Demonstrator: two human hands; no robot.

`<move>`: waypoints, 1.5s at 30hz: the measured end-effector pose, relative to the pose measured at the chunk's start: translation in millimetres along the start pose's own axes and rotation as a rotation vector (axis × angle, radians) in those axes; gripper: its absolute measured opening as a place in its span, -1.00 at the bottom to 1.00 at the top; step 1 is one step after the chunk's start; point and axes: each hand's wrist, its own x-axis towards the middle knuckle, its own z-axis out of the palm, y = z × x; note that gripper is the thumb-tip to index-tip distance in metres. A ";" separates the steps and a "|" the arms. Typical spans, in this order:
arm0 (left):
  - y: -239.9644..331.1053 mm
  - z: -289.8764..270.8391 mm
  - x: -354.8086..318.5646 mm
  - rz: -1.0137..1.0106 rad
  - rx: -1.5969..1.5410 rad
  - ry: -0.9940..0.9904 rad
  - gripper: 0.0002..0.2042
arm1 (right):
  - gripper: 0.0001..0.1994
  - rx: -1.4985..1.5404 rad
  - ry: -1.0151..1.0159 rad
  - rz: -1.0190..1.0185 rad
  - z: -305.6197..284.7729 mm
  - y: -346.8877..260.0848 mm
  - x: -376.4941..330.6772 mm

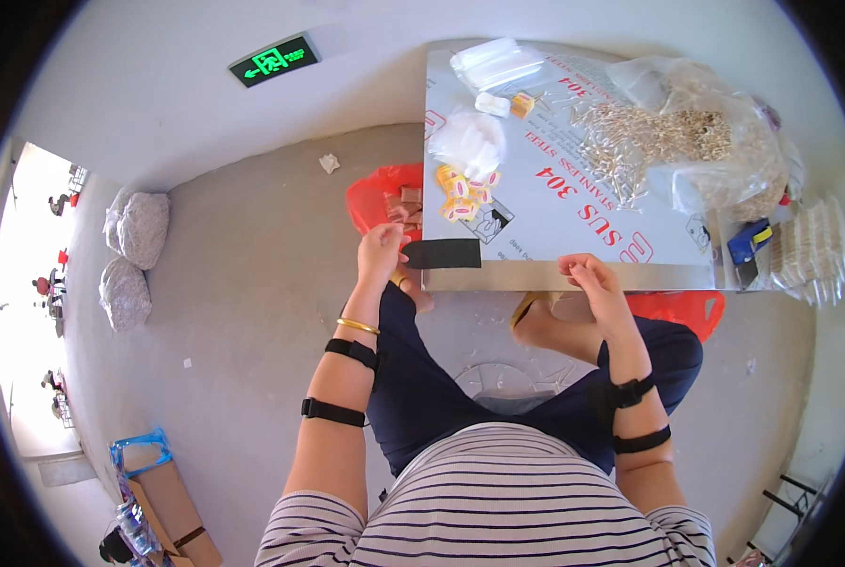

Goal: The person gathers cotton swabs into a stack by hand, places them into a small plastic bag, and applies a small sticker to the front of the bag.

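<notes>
My left hand point(380, 255) is at the table's near left corner, its fingers drawn together beside the left end of a flat black strip point(451, 253). The strip lies over the corner and juts past the edge; whether my fingers touch it is unclear. Above the table's near edge, my right hand point(592, 283) has thumb and fingers pinched together; anything between them is too small to make out. Beyond the strip are several small yellow-and-white packets point(462, 194) and a heap of clear plastic bags point(467, 144). Loose cotton swabs point(621, 151) are scattered farther right.
A large clear bag point(725, 180) spills swabs at the right, near a blue-and-yellow tool point(748, 243) and stacked clear packs point(810, 253). Under the metal-topped table point(573, 276), a red bag point(370, 194) holds brown packets. Stuffed sacks point(144, 231) and a cardboard box point(172, 506) are on the left.
</notes>
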 end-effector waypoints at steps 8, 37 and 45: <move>44.0 89.3 76.0 0.244 0.184 -0.081 -0.69 | -0.51 -0.989 0.412 -0.206 -3.9 122.6 110.8; 138.2 66.5 157.7 0.396 0.197 0.138 -0.75 | -0.31 -1.194 0.482 -0.278 17.6 145.6 116.4; 129.3 28.4 -1.9 0.111 -0.289 -0.182 -0.84 | -0.77 -0.482 0.253 -0.231 40.6 45.9 113.3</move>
